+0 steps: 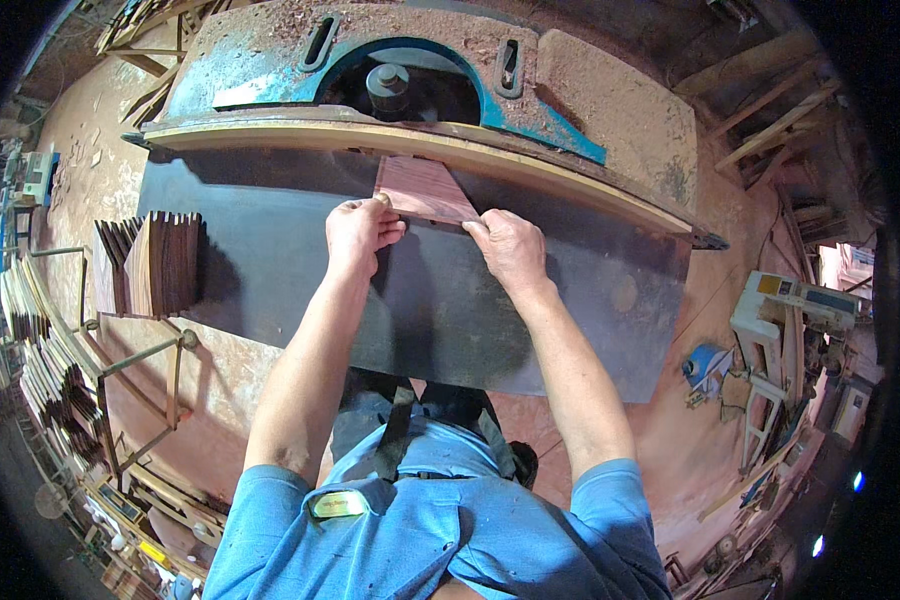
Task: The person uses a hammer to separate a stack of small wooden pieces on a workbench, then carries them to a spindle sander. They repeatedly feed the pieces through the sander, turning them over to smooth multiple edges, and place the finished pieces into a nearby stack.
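Observation:
A reddish-brown wooden board (422, 188) with a slanted right side lies on the dark metal machine table (270, 215), its far edge against the long wooden fence (300, 133). My left hand (360, 232) pinches the board's near left corner between thumb and curled fingers. At the near right corner, my right hand (510, 245) grips the same board with its thumb along the edge. Any cutter at the fence is hidden behind the board.
Behind the fence stands a blue machine housing (485, 85) strewn with wood chips. Stacked dark wooden pieces (165, 265) stand at the table's left end. More cut pieces lie on a rack (110, 370) at left. A grey machine (770, 310) stands at right.

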### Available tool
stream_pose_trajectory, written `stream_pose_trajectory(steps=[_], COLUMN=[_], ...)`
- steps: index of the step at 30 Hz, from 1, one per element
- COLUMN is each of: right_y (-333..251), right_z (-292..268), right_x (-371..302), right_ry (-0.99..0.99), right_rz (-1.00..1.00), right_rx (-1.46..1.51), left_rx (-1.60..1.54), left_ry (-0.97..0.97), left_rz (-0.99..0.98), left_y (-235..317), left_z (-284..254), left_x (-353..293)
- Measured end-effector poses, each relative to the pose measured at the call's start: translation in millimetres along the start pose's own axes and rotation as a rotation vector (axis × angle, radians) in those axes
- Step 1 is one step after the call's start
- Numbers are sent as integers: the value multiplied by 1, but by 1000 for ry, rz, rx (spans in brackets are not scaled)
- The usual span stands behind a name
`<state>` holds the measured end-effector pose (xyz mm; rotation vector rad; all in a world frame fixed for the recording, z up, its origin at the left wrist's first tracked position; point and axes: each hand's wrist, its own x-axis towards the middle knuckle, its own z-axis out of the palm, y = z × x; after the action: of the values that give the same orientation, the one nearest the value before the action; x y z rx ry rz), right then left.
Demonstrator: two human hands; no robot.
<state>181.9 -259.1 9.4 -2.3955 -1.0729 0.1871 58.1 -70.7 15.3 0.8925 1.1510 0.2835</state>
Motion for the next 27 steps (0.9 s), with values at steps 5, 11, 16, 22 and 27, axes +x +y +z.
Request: stream_pose_trajectory(steps=[5, 11, 16, 22, 27], right_y=[-2, -6, -5, -11, -16], right_z=[0, -4, 2, 6, 7], right_x=[0, 2, 3, 5, 6], right_ry=[9, -24, -10, -33, -38], right_rz=[8, 19, 29, 34, 28], right_rx=[-17, -30, -13, -20, -37], left_rx=[-13, -24, -14, -19, -7], left_ry=[-8, 4, 9, 8, 6], left_rz=[1, 2, 15, 14, 35], left_y=[-1, -3, -3, -3, 0], left_z=[-1, 0, -2, -9, -13], left_x=[1, 2, 3, 8, 9])
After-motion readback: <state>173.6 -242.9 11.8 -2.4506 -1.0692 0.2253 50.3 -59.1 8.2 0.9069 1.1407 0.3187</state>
